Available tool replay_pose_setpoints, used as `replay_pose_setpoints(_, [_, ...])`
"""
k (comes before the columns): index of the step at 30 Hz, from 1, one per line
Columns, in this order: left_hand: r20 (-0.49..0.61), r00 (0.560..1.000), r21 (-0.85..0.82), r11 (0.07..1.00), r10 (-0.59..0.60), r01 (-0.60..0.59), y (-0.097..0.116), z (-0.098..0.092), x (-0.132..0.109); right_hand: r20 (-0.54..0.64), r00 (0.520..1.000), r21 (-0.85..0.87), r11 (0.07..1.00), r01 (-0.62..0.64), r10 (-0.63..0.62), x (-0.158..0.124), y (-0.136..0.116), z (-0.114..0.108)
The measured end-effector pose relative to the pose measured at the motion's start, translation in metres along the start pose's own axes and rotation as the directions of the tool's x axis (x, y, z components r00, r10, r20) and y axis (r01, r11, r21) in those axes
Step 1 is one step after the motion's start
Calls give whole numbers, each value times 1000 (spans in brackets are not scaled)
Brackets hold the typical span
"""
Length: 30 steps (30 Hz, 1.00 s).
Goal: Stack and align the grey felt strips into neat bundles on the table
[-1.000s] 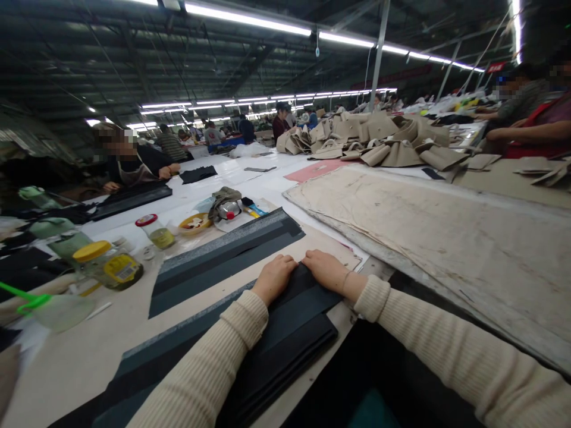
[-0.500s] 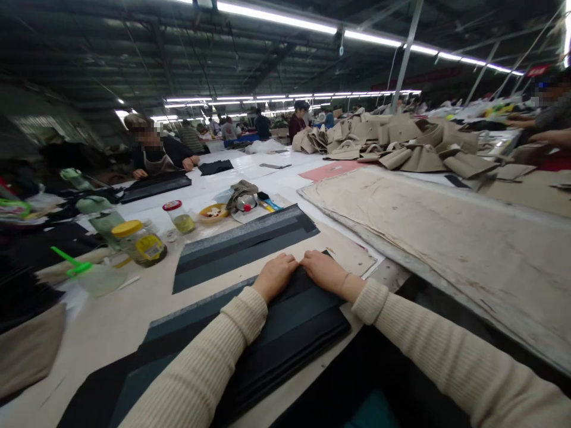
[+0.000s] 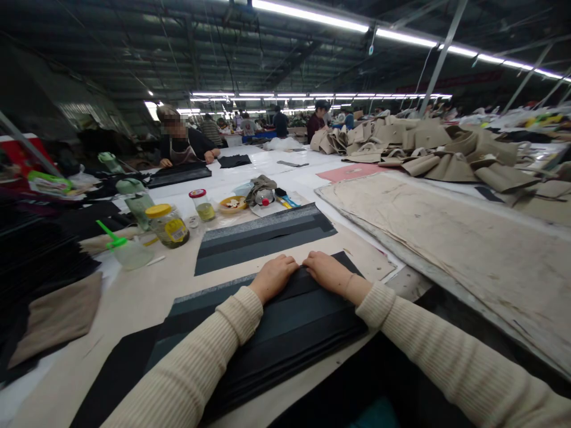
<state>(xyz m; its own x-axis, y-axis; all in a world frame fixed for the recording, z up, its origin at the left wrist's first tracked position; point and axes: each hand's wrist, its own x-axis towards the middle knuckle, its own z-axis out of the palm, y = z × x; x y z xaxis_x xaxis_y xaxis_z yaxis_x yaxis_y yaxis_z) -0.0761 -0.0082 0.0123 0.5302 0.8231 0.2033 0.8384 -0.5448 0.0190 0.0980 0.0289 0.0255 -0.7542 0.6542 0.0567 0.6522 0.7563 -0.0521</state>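
Observation:
A stack of black and dark-grey fabric panels [image 3: 289,318] lies in front of me on the beige board. My left hand [image 3: 274,277] and my right hand [image 3: 331,273] meet near the top panel's far edge, thumbs almost touching. Both have curled fingers that pinch the black strip along that edge; the fingertips are partly hidden. Just beyond lies a separate dark panel [image 3: 263,241] with a speckled grey border, flat and apart from my hands. My left forearm covers part of the stack.
To the left stand a yellow-lidded jar [image 3: 168,226], a red-lidded jar [image 3: 202,205] and a green-spouted bottle [image 3: 129,252]. A yellow dish [image 3: 233,204] sits behind. A cloth-covered board [image 3: 437,238] spans the right, with beige bag pieces [image 3: 450,148] heaped beyond. A co-worker [image 3: 182,145] works across the table.
The view has turned left, so the surroundings appear farther right. My hands keep their pinch at the panel's far edge, with only slight movement along it.

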Motion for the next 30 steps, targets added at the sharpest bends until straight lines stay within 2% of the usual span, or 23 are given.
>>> replay_pose_setpoints(5, [7, 1000, -13, 1000, 13, -13, -2, -3, -1, -1, 1000, -62, 998, 14, -14, 3, -13, 2])
replay_pose_setpoints(11, [-31, 997, -117, 991, -72, 67, -22, -5, -34, 11, 999, -70, 997, 30, -30, 2, -13, -4])
replay_pose_setpoints(14, [-54, 993, -116, 988, -104, 97, -23, -6, -45, 17, 999, -39, 998, 41, -41, 7, -19, -4])
replay_pose_setpoints(17, [-43, 995, -81, 993, -95, 91, -20, -5, -45, 13, 996, 15, 996, 86, -86, 15, -32, -1])
replay_pose_setpoints(23, [-20, 998, -62, 996, -67, 65, -24, -7, -46, -13, 994, -51, 993, 105, -105, 20, -52, 4])
replay_pose_setpoints(26, [-12, 997, -96, 993, -71, 70, -37, -10, -62, 1, 994, -56, 993, 107, -108, 19, -51, 3])
replay_pose_setpoints(30, [-55, 990, -126, 985, -129, 122, -48, -13, -86, 45, 994, -18, 995, 101, -100, 22, -50, -3])
